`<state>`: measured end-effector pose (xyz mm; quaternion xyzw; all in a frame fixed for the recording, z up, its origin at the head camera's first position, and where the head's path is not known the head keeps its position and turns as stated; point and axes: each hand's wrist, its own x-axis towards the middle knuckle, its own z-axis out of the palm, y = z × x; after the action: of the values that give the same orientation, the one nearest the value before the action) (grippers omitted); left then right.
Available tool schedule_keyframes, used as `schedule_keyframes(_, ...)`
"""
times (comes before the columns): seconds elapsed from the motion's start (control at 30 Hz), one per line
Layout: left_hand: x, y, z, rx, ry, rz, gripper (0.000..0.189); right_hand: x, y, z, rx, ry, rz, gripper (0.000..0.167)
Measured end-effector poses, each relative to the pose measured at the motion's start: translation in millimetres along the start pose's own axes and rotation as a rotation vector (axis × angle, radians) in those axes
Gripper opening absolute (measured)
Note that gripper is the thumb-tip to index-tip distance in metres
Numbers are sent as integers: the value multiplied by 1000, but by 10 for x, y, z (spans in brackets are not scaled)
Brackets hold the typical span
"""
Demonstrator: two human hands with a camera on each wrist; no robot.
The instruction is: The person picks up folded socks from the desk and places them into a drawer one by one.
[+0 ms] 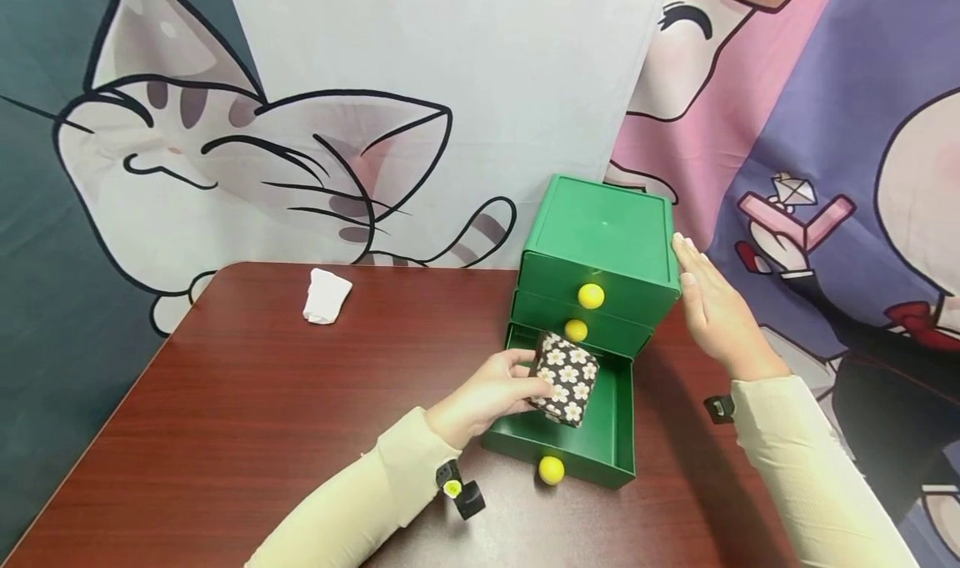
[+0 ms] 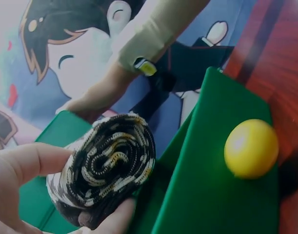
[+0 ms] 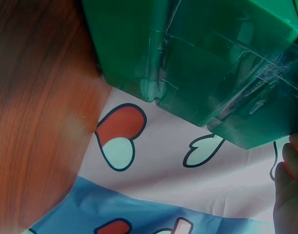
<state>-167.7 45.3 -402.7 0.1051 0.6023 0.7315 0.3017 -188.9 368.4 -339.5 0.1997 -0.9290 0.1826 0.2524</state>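
Note:
My left hand (image 1: 491, 391) pinches a rolled-up black sock with white flowers (image 1: 567, 378) between thumb and fingers. The roll is above the pulled-out bottom drawer (image 1: 611, 447) of a green drawer cabinet (image 1: 603, 226); whether it touches the drawer floor I cannot tell. In the left wrist view the spiral end of the rolled sock (image 2: 109, 161) faces the camera, with knitted threads showing. My right hand (image 1: 716, 318) lies with straight fingers against the cabinet's right side. Part of that hand (image 3: 291, 180) shows at the right wrist view's edge.
Both upper drawers are closed, with yellow round knobs (image 1: 591, 295). Another yellow knob (image 1: 551, 470) is on the bottom drawer's front. A folded white cloth (image 1: 327, 296) lies at the back left of the brown table (image 1: 247, 401). Behind the table hangs a cartoon-printed curtain (image 1: 450, 42).

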Motion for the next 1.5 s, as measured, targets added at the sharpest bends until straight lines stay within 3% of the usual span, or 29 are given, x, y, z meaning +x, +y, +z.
schedule_keyframes(0.37,251,-211,237,-82,-4,-173,52,-37,18,1,-5,6,-5,49)
schedule_keyframes(0.6,371,-317,337,-27,10,-186,40,-34,19,-6,-7,11,-9,49)
schedule_keyframes(0.83,386,-331,413,171,74,-172,69,-30,15,-8,-7,12,-9,49)
schedule_keyframes(1.07,380,-319,457,347,102,-80,53,-10,19,-3,-1,8,-10,49)
schedule_keyframes(1.3,382,-271,462,602,99,20,62,2,18,-2,-2,2,-11,49)
schedule_keyframes(1.5,377,-251,522,826,47,18,51,0,8,-8,-1,0,-17,50)
